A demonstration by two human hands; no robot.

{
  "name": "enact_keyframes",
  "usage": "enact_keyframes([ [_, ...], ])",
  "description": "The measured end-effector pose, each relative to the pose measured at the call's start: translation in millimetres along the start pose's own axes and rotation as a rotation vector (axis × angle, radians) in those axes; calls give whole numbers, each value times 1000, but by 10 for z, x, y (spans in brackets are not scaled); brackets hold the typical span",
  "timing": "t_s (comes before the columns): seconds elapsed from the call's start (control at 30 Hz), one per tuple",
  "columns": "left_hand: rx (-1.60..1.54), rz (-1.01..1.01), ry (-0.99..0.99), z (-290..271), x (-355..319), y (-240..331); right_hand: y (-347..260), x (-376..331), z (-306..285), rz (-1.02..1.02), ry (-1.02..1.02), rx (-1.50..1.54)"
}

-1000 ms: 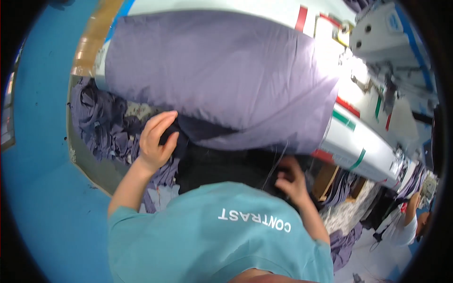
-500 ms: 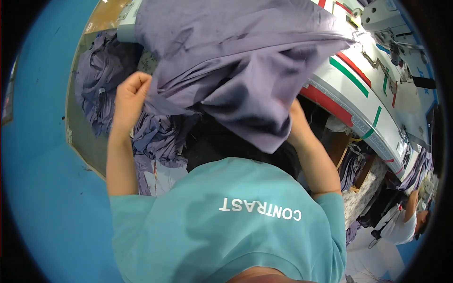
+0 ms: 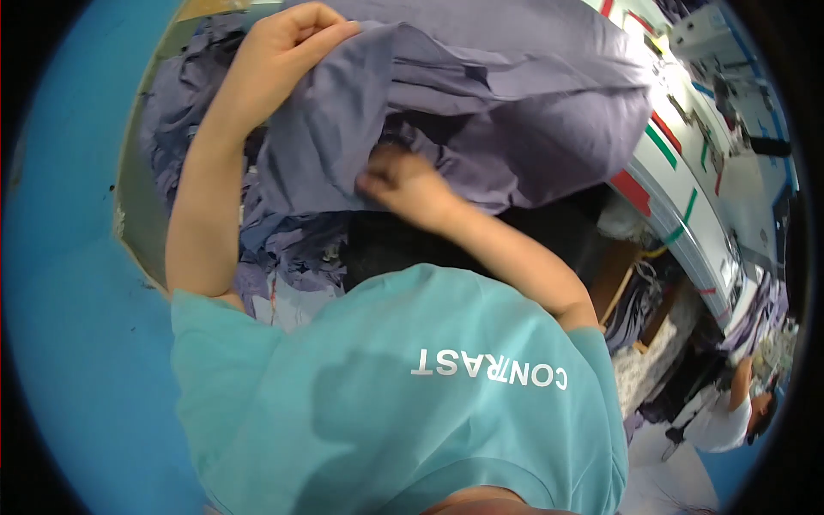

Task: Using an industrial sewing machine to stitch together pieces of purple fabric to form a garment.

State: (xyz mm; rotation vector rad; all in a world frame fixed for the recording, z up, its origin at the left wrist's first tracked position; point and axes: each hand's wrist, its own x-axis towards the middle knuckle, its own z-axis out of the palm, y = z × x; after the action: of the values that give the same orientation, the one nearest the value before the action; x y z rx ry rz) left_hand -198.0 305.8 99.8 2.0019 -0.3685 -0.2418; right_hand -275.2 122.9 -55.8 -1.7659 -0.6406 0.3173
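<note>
A large grey-purple cloth (image 3: 515, 103) hangs bunched in front of me, above a heap of similar cloths (image 3: 283, 240). My left hand (image 3: 283, 47) is raised at the top left and grips the cloth's upper edge. My right hand (image 3: 403, 184) has crossed to the middle and pinches a lower fold of the same cloth. My teal shirt (image 3: 386, 395) fills the lower part of the view.
A white work table (image 3: 687, 197) with red and green tape marks runs along the right. A bin wall (image 3: 137, 189) edges the cloth heap, with blue floor (image 3: 69, 300) to the left. Another person in white (image 3: 730, 421) bends at the lower right.
The cloth has been drawn in and folded closer. My left hand rose to the top edge. My right hand moved from the right side to the middle of the cloth.
</note>
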Motion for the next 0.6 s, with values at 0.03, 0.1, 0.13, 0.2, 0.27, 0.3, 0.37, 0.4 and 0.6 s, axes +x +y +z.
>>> enact_keyframes([
  [0.03,272,-231,65,42,104,222,-157,-15,162,-163,-112,89],
  [0.1,723,-16,274,-1,-39,24,-579,-242,248,-358,-382,118],
  [0.13,889,461,383,-42,-183,-313,-646,-288,185,-366,-412,135],
  [0.2,461,566,27,345,-399,-42,-582,-260,-28,-76,-296,91],
  [0.27,458,643,-278,719,-716,-128,-505,-390,-118,-220,-251,170],
  [0.3,452,633,-263,693,-738,-93,-491,-488,-163,-338,-177,248],
  [0.37,322,345,-652,591,-755,21,-465,-647,-272,-166,-182,362],
  [0.4,312,341,-646,537,-793,77,-506,-683,-280,5,-169,474],
  [0.6,480,523,-404,56,-966,235,-664,-354,-209,-237,-184,261],
])
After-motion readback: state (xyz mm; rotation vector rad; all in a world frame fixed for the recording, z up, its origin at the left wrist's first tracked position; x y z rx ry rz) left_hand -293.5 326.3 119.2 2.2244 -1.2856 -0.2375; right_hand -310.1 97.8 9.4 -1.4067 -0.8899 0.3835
